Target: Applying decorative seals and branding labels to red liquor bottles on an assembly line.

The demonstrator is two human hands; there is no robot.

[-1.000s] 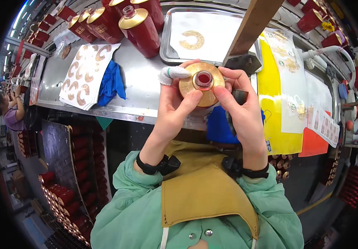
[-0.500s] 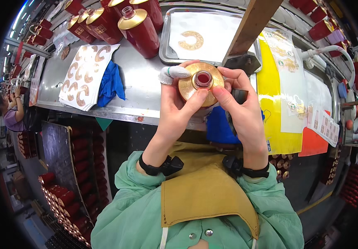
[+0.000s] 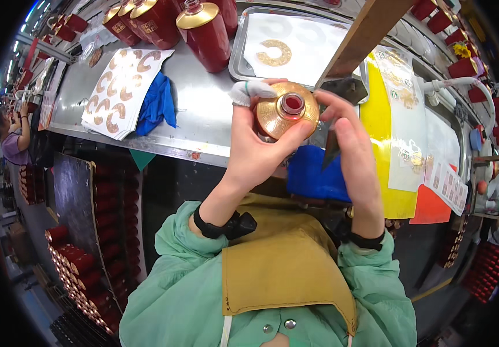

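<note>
My left hand (image 3: 255, 144) is wrapped round a red glass bottle (image 3: 272, 122) with a gold shoulder, its uncapped neck tilted toward me. The thumb presses on the gold rim, and a white cover sits on one finger. My right hand (image 3: 355, 153) is just right of the bottle, its fingers curled near the rim; whether they touch it I cannot tell. Below its thumb a dark, flat, blade-like piece (image 3: 331, 149) points down, tucked in that hand. Bottle's body is mostly hidden beneath its shoulder.
Several red bottles (image 3: 205, 43) stand at the back. Sheets of gold C-shaped decals (image 3: 111, 95) lie at left beside a blue cloth (image 3: 157, 107). A metal tray (image 3: 237, 63) holds a white sheet with one decal. A wooden post (image 3: 365, 37) rises behind my right hand.
My right hand has drawn back to the right and its thumb has left the bottle's shoulder. The dark piece now points down. The bottle has shifted slightly right in my left hand.
</note>
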